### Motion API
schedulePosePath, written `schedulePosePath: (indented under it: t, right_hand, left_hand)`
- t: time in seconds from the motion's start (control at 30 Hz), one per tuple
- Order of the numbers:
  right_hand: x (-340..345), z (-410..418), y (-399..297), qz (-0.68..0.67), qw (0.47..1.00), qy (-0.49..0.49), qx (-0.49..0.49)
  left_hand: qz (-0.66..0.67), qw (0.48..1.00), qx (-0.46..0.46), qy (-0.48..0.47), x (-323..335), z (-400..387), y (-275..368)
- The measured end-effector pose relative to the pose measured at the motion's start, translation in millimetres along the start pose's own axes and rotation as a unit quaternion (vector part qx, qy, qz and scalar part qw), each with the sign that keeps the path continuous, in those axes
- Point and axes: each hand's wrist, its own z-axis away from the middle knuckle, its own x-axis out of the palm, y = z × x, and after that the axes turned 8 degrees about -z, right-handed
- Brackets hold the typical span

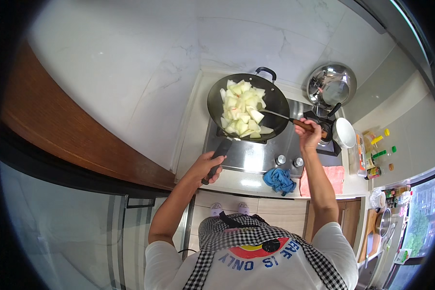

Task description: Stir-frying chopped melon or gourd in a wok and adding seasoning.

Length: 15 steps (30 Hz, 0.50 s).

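A dark wok (217,98) sits over the left burner of a steel gas hob, heaped with pale green-white vegetable pieces (239,105) and a few small red bits. My left hand (209,167) grips the wok's long black handle (223,149) on the near side. In my right hand (309,135) is the wooden handle of a metal spatula (275,114), whose head is partly hidden among the pieces at the right of the heap. A second, loop handle (266,70) is on the wok's far side.
A steel lid (331,85) leans at the back right. Beside the right burner is a white bowl (344,133), then a plastic container (357,154) and bottles (380,154). A blue cloth (280,180) and pink cloth (335,179) lie along the front edge. Tiled wall rises behind the wok.
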Motion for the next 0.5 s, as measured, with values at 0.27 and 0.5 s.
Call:
schedulePosePath:
  t: [0.27,0.5]
  right_hand:
    - [123.8,33.7,-71.7,0.211,0.943,-0.255,-0.045]
    - [141.1,25.0,-43.2,0.163,0.956,-0.242,-0.005]
  left_hand:
    - [0.003,1.0,0.001,0.007,-2.4,2.3,1.8]
    - [0.004,1.0,-0.001,0.003,-1.9,-0.1,-1.5]
